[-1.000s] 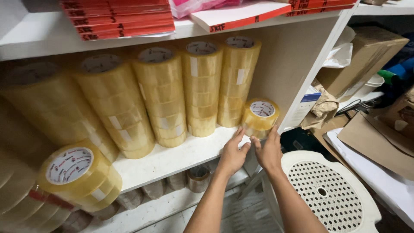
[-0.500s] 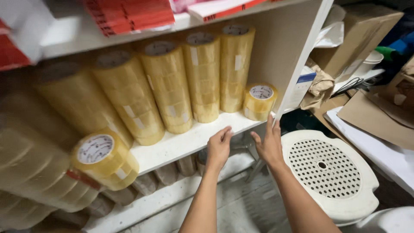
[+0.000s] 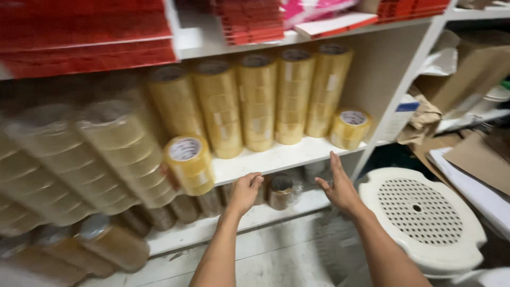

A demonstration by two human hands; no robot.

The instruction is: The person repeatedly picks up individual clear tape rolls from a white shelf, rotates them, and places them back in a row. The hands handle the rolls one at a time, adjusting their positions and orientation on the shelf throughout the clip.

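My left hand [image 3: 245, 192] rests with curled fingers on the front edge of a white shelf [image 3: 276, 157] and holds nothing. My right hand [image 3: 339, 186] hangs open just below that edge, fingers spread, empty. Behind both hands, on the lower shelf, lies a brownish tape roll [image 3: 280, 191]. Tall stacks of yellowish tape rolls [image 3: 256, 101] stand on the white shelf. A single tape roll [image 3: 349, 128] stands at the shelf's right end, and another single roll [image 3: 189, 162] sits near the front left.
A white perforated plastic stool [image 3: 422, 218] stands close to my right arm. Red flat packs [image 3: 90, 34] fill the upper shelf. Cardboard and paper [image 3: 467, 159] pile up at the right. More tape stacks [image 3: 64, 165], blurred, crowd the left.
Both hands have dropped from the single tape roll at the shelf's right end and shifted left, down to the shelf's front edge. My view has swung left and lower.
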